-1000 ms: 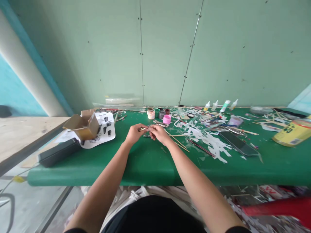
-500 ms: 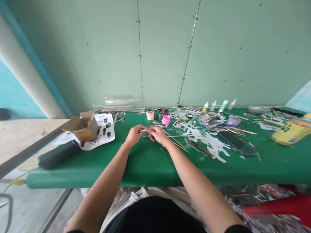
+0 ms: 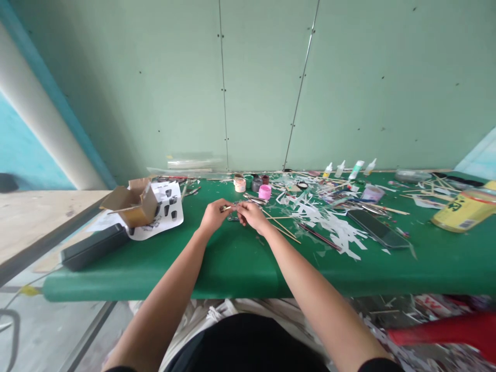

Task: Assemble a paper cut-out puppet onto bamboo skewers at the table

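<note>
My left hand [image 3: 215,213] is closed around a thin wooden stick [image 3: 226,208] that points toward my other hand. Fingertips of my right hand [image 3: 251,214] pinch at the stick's far end, where something tiny is too small to make out. Both hands hover close together over the green table cover [image 3: 236,258]. Partly hidden beneath them lies a small dark flat object [image 3: 233,218]. Just behind stand a pink paint jar [image 3: 265,192], a peach one [image 3: 240,184] and a dark grey one [image 3: 256,183].
Bamboo sticks [image 3: 287,234] and white paper scraps [image 3: 329,222] spread to the right, beside a phone [image 3: 377,228]. Further right lies a yellow container [image 3: 465,211]. A cardboard box [image 3: 135,204], a printed sheet [image 3: 172,214] and a dark case [image 3: 95,247] occupy the left. Glue bottles [image 3: 356,169] stand near the wall.
My left hand and the stick in it have turned very slightly. Everything else on the table stays put.
</note>
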The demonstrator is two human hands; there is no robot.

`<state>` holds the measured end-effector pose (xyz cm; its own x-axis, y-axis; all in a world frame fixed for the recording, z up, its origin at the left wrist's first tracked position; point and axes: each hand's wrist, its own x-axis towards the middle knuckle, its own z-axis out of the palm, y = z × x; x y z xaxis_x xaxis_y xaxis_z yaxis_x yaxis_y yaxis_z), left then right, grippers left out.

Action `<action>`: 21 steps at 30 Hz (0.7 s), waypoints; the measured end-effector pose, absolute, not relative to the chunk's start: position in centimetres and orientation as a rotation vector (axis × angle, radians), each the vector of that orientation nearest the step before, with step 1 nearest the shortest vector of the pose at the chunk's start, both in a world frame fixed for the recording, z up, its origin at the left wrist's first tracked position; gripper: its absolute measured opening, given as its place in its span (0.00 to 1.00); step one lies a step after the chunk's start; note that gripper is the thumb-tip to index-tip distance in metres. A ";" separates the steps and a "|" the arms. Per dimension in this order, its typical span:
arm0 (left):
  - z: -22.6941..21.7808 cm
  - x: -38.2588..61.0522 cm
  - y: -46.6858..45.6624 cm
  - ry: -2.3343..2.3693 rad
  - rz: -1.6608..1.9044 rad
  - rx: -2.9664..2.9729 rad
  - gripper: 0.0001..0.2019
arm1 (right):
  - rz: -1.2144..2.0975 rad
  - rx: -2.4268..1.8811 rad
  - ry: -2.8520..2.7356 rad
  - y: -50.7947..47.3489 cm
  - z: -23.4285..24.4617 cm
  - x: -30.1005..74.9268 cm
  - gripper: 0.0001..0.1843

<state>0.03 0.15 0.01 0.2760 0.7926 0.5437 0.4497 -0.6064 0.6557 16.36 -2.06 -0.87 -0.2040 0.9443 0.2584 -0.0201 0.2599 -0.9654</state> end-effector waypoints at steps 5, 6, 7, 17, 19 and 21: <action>0.0 0.0 0.3 1.115 1.269 2.219 0.06 | 1.165 -0.918 -1.468 -2.0 -1.0 16.3 0.18; 0.0 0.0 0.3 1.111 1.270 2.229 0.06 | 1.171 -0.918 -1.463 -2.0 -1.0 16.3 0.19; 0.0 0.0 0.3 1.105 1.270 2.239 0.06 | 1.180 -0.918 -1.457 -2.0 -1.1 16.3 0.19; 0.3 -0.3 0.0 1.082 1.262 2.299 0.10 | 1.218 -0.912 -1.446 -2.0 -1.3 16.3 0.25; 0.3 -0.3 0.0 1.098 1.256 2.305 0.10 | 1.184 -0.926 -1.466 -1.9 -1.4 16.2 0.25; 0.3 -0.2 0.0 1.126 1.254 2.305 0.10 | 1.132 -0.946 -1.492 -1.9 -1.5 16.0 0.23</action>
